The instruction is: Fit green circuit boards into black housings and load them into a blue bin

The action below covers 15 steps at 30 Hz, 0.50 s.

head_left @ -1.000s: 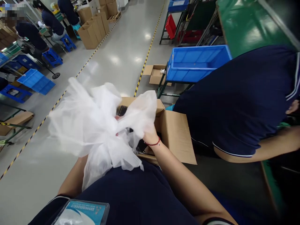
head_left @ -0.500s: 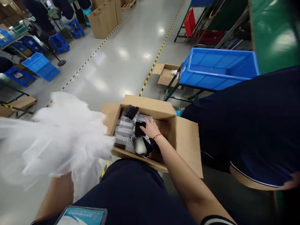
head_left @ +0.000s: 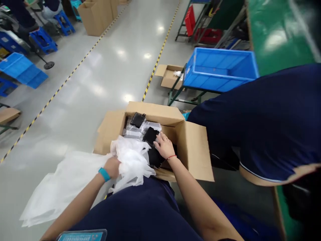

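Note:
My left hand (head_left: 112, 167), with a teal band at its wrist, is closed on a bundle of white plastic film (head_left: 130, 152). Part of the film lies over the near left side of an open cardboard box (head_left: 198, 147); the rest trails to the left. Inside the box, my right hand (head_left: 165, 146) rests with fingers stretched out at the edge of a flat black part (head_left: 151, 135). Another black part (head_left: 137, 119) lies farther back, on several clear-and-grey wrapped pieces (head_left: 132, 134). More black pieces (head_left: 154, 157) show below my right hand, partly covered by film.
A co-worker in a dark shirt (head_left: 263, 110) is close on my right. Beyond the box stands a blue crate (head_left: 223, 78) on a green metal frame, beside a smaller open carton (head_left: 170, 78). A green-topped table (head_left: 273, 40) is at right. Yellow-black tape (head_left: 152, 72) marks the floor.
My left hand has brought the white film rightward and down onto the box, covering some contents. My right hand has shifted slightly right and down, off the black part's middle.

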Motion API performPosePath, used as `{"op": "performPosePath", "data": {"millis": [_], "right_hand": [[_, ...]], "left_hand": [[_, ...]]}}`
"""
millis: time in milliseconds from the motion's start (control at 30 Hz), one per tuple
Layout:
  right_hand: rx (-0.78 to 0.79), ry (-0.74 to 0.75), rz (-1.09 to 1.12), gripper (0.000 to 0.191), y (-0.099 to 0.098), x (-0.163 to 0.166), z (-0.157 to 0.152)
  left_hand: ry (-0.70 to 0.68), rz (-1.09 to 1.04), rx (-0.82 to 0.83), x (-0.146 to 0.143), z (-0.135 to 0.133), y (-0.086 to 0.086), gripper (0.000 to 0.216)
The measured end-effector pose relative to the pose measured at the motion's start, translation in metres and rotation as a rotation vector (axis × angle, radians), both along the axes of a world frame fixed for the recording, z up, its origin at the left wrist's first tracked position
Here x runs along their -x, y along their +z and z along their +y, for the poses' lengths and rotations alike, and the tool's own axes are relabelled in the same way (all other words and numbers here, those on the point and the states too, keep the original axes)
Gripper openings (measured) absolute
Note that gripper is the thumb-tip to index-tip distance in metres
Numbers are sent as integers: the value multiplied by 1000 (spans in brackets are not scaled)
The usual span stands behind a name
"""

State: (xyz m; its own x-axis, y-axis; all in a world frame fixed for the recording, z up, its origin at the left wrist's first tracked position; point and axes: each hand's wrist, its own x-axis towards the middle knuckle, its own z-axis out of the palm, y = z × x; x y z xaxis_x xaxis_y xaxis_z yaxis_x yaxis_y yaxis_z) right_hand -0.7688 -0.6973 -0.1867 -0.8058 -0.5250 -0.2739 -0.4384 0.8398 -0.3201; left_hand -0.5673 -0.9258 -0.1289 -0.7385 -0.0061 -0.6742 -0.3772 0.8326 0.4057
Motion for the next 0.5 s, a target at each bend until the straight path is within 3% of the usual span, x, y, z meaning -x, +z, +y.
{"op": "performPosePath", "data": {"millis": [100, 233, 333, 500], "right_hand": [[-25, -155, 53, 40, 12, -30, 43], [-85, -40, -38, 39, 25, -96, 86], [-136, -6, 43, 44, 27, -125, 87], [-222, -139, 119, 37, 26, -127, 64]], "left_hand": [[-237, -44, 122, 20, 14, -12, 29], [-411, -40, 234, 27, 21, -20, 33], [-529, 14, 303, 24, 14, -25, 31], [-628, 137, 386, 18, -4, -29, 33]]}}
